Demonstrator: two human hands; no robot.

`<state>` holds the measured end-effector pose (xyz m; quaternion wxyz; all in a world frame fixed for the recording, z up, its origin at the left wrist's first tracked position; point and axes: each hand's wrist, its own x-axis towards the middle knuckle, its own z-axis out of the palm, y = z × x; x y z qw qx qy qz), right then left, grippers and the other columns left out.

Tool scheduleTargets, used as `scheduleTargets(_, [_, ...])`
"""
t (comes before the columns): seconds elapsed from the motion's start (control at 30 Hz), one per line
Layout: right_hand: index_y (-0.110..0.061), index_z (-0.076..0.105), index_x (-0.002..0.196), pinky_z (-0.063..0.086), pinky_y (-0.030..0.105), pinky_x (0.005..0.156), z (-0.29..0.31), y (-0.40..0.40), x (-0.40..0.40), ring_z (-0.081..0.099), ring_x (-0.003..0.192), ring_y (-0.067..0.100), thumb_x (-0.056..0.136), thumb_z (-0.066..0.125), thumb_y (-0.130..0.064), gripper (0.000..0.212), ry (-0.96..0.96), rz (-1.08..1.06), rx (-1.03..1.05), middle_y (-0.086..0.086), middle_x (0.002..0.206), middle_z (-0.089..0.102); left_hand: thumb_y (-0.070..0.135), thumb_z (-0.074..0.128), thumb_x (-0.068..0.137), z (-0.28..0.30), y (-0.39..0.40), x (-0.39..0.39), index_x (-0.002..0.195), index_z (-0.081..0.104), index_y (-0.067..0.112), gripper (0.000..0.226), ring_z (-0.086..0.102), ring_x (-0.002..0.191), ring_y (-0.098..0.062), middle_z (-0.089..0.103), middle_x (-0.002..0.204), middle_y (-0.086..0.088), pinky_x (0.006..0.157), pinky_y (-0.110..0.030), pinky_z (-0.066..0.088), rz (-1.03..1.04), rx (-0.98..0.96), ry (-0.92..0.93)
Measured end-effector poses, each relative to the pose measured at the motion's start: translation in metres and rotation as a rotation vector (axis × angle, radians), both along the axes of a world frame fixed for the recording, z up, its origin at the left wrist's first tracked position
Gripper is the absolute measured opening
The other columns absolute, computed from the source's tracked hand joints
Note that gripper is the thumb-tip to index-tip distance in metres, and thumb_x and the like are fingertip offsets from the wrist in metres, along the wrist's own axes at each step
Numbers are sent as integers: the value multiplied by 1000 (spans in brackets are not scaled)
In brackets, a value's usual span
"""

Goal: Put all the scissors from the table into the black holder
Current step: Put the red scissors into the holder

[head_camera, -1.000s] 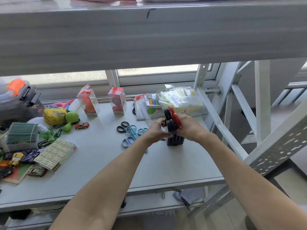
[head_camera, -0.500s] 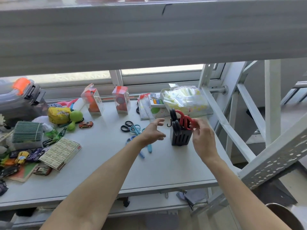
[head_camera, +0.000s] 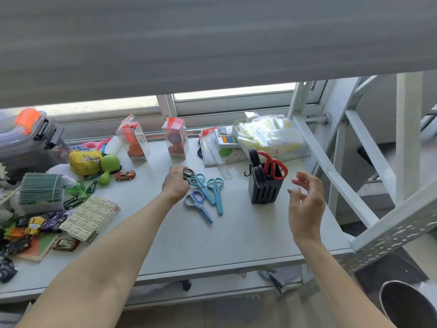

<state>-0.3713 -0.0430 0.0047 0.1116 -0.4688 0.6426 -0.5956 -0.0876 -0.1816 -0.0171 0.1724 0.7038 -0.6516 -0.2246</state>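
The black holder (head_camera: 266, 191) stands on the table's right side with red-handled scissors (head_camera: 274, 165) and black-handled scissors (head_camera: 256, 170) upright in it. My left hand (head_camera: 176, 184) lies over a small black pair of scissors (head_camera: 190, 173) on the table, fingers curled on its handles. Just right of that hand lie two teal scissors (head_camera: 201, 183) (head_camera: 217, 191) and a blue pair (head_camera: 198, 204). My right hand (head_camera: 307, 201) hovers to the right of the holder, fingers spread and holding nothing.
The white table (head_camera: 212, 245) carries toy cars, boxes and a yellow pouch (head_camera: 84, 162) on the left. Two clear boxes (head_camera: 176, 140), a ruler and a bagged bundle (head_camera: 269, 136) sit at the back. A white metal frame (head_camera: 331, 171) rises right of the holder.
Both hands left the holder, where the red scissors now stand. My left hand moved left onto the black scissors on the table; my right hand drew back to the right and opened.
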Motion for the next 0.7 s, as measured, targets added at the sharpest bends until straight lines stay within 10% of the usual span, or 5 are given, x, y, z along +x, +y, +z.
scheduleTargets(0.27, [-15,54,103,54,39,77,-40,32,54,58,85,13,95,51,-4,14,-1,106,179,2,95,58,2,36,90,-10,-7,23,148,37,20,61,38,134,-32,33,155,-2,108,-40,34,-179,120,-432])
scheduleTargets(0.7, [-12,46,140,43,38,93,-38,-42,187,54,118,33,93,46,-5,48,603,780,513,9,140,47,31,63,83,-17,37,61,118,59,16,38,52,115,-28,49,123,-9,96,-38,43,-162,-16,-355])
